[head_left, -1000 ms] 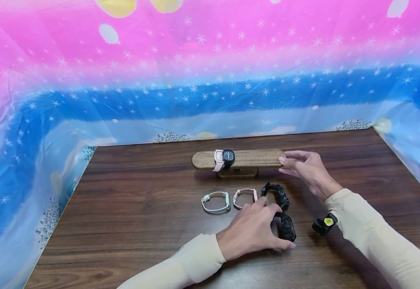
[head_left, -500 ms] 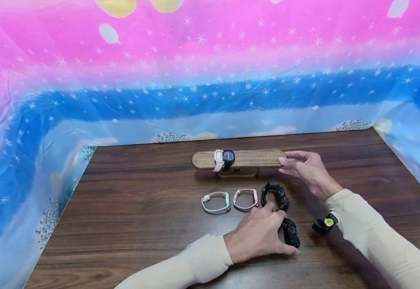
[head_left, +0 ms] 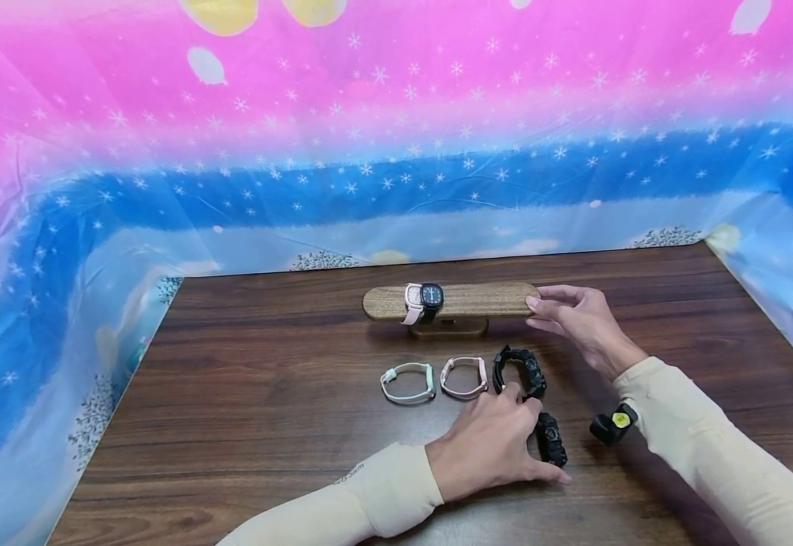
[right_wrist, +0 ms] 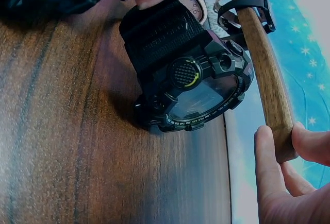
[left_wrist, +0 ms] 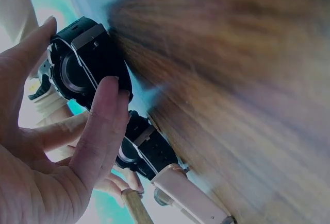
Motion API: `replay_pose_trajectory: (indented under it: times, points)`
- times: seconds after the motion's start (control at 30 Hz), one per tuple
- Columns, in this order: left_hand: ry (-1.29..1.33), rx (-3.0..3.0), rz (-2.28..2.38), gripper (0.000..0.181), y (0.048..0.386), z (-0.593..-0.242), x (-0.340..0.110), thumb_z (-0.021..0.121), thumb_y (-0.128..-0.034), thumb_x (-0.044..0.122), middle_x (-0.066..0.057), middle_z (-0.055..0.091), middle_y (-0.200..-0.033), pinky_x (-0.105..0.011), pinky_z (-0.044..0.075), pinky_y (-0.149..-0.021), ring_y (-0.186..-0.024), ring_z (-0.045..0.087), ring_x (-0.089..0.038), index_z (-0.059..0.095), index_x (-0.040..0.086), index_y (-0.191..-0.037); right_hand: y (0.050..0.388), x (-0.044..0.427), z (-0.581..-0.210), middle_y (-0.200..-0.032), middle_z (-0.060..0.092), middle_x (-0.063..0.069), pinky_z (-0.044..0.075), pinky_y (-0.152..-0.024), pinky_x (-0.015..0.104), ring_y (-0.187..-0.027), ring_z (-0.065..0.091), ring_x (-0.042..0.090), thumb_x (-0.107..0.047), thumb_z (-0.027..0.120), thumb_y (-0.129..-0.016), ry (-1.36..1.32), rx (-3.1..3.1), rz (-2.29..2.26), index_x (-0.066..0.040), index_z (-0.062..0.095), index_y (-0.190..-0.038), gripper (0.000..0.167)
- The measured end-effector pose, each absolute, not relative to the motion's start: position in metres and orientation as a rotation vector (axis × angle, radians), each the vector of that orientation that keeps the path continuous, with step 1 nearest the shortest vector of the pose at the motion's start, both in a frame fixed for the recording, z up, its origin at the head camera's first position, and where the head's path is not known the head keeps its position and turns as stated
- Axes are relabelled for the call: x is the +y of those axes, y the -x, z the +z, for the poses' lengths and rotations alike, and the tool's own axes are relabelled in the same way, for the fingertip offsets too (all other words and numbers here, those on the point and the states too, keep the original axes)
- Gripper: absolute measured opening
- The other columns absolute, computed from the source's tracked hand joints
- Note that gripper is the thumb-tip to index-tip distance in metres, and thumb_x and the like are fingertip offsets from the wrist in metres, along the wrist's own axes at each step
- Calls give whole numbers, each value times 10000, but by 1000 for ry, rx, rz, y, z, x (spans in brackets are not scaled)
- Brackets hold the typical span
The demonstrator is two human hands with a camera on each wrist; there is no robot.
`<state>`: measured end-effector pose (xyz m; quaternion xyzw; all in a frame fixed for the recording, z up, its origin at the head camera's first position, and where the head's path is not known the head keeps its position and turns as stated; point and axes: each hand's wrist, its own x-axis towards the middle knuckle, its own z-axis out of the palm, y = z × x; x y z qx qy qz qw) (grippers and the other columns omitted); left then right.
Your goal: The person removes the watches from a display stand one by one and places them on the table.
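My left hand [head_left: 487, 446] holds the nearer chunky black watch [head_left: 551, 440] by its sides. In the left wrist view, the thumb is at one edge of this watch [left_wrist: 77, 74] and fingers press its strap. My right hand [head_left: 584, 327] pinches the right end of a wooden watch stand [head_left: 488, 300]. On the stand's bar, a pink watch [head_left: 412, 296] and a black square-faced watch [head_left: 432, 294] sit side by side, left of its middle. Another chunky black watch [right_wrist: 206, 87] stands on its side on the table, just beyond the left fingertips.
Left of the farther black watch stand a pink-strapped watch [head_left: 463, 377] and a mint-strapped watch [head_left: 408, 382], loops buckled. All are on a dark wooden table [head_left: 267, 425]. A patterned cloth [head_left: 369, 182] hangs behind and at the sides. A black wrist camera [head_left: 612, 425] hangs off the right sleeve.
My left hand has shifted the nearer black watch slightly right and toward me, away from the farther one. The right hand and the stand have stayed put.
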<state>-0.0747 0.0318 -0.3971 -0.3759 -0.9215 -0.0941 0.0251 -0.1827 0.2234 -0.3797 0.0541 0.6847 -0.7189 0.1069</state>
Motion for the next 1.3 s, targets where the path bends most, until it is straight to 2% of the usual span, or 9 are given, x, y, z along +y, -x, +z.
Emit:
replay_pose_trajectory:
  times: [0.23,0.4,0.6,0.7,0.83,0.97,1.07,1.2,1.3]
  points:
    - [1178,-2790,-207,803,75,-395,29,639,-732,852,-12,662,-1002,-238,537,-509,-708,644,-144,699,154,-1125,183,223,-379,-1146,603,92,562,-969,326,-929,726,169,-72,710,-958,-164,2011,-2121,139,386,-1448,624]
    - [1161,-2785,-261,777,75,-389,25,669,-734,826,2,638,-990,-247,553,-537,-721,633,-129,673,164,-1141,184,225,-379,-1157,604,89,561,-971,328,-943,726,171,-88,708,-963,-162,2020,-2109,126,383,-1460,631]
    - [1142,-2827,-392,769,77,-375,16,693,-761,780,-7,633,-1058,-287,582,-596,-788,659,-162,643,173,-1230,184,226,-380,-1180,584,97,554,-986,341,-947,723,162,-85,690,-974,-167,2035,-2094,121,381,-1466,616]
    - [1136,-2823,-471,744,79,-365,7,712,-787,733,-21,643,-1072,-260,568,-579,-756,646,-133,641,162,-1259,184,225,-380,-1196,571,107,552,-991,344,-946,720,161,-90,689,-976,-164,2043,-2088,121,380,-1466,617]
    - [1088,-2784,-590,703,84,-348,-8,750,-808,658,-26,667,-1049,-255,551,-616,-730,605,-87,640,146,-1276,185,225,-380,-1196,567,122,551,-990,338,-939,721,161,-85,691,-974,-155,2035,-2096,128,382,-1460,614]
    - [1000,-2762,-690,719,89,-332,-27,785,-813,587,-28,677,-1068,-298,558,-720,-780,586,-87,621,121,-1335,185,225,-380,-1168,585,115,552,-985,334,-924,723,163,-62,692,-969,-154,2020,-2112,142,381,-1452,610]
    - [953,-2723,-747,754,96,-324,-41,821,-797,534,-28,673,-1049,-262,544,-706,-756,545,-83,608,76,-1357,185,224,-380,-1179,580,122,554,-978,322,-921,723,159,-53,694,-965,-162,2014,-2112,145,373,-1455,619]
    - [895,-2631,-779,770,109,-319,-61,877,-760,458,-69,692,-1056,-221,520,-603,-672,525,-112,613,30,-1344,185,224,-381,-1226,543,149,554,-974,308,-921,722,156,-40,693,-962,-170,1995,-2120,150,355,-1464,635]
    - [821,-2610,-790,756,120,-316,-74,908,-743,400,-97,687,-1068,-312,558,-662,-735,566,-173,618,30,-1336,185,223,-381,-1232,536,151,553,-976,307,-920,722,158,-36,694,-960,-168,1981,-2130,153,347,-1466,643]
